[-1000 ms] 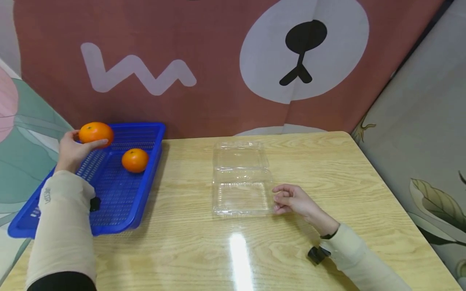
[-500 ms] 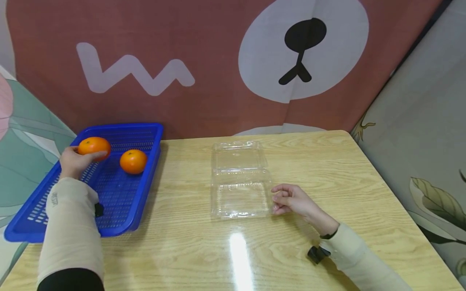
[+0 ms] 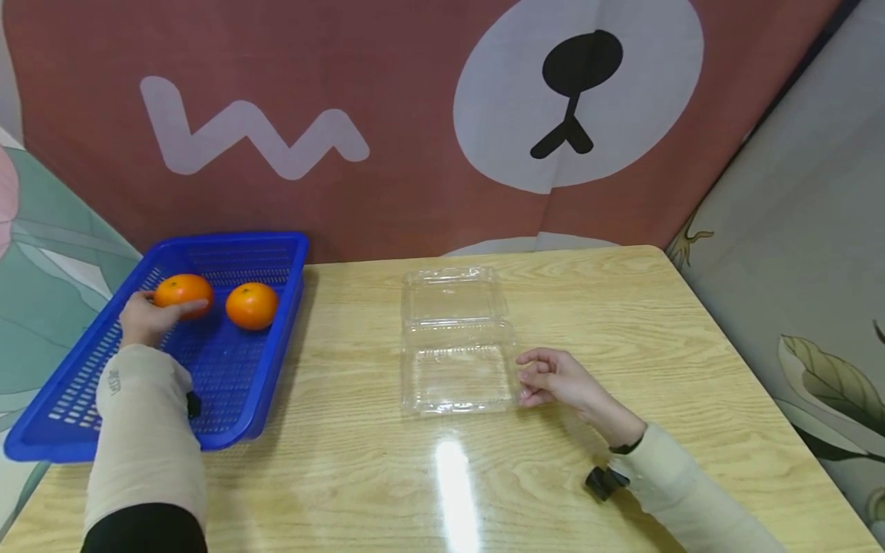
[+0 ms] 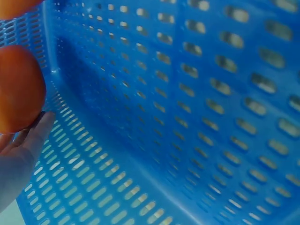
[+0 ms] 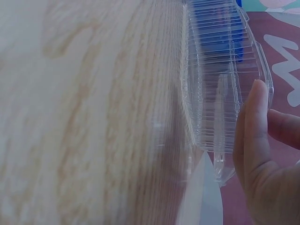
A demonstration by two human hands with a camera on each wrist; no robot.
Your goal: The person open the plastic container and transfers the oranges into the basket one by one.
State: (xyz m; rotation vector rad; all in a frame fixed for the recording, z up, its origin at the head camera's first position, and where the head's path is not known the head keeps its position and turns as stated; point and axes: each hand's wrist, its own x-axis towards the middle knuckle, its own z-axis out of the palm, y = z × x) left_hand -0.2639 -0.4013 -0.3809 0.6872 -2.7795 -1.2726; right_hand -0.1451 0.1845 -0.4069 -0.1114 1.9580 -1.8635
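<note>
My left hand (image 3: 147, 319) grips an orange (image 3: 185, 290) low inside the blue basket (image 3: 221, 384), thumb along its near side. A second orange (image 3: 252, 306) sits in the basket just to the right. From the left wrist, the held orange (image 4: 19, 89) shows with fingers (image 4: 40, 136) at its lower side, close over the slotted plastic. A clear plastic hinged container (image 3: 456, 376) lies on the table with its lid laid back. My right hand (image 3: 567, 384) pinches its right edge; in the right wrist view fingers (image 5: 253, 136) overlap the container's ribbed wall (image 5: 215, 89).
The wooden table (image 3: 359, 476) ends at a brown printed cloth backdrop (image 3: 415, 153) behind. A pale patterned cloth (image 3: 795, 253) hangs on the right. The basket's tall side wall (image 4: 187, 93) rises beside the left hand.
My left hand has lowered the orange from above the basket's far left rim into the basket, beside the second orange. The right hand and container have stayed in place.
</note>
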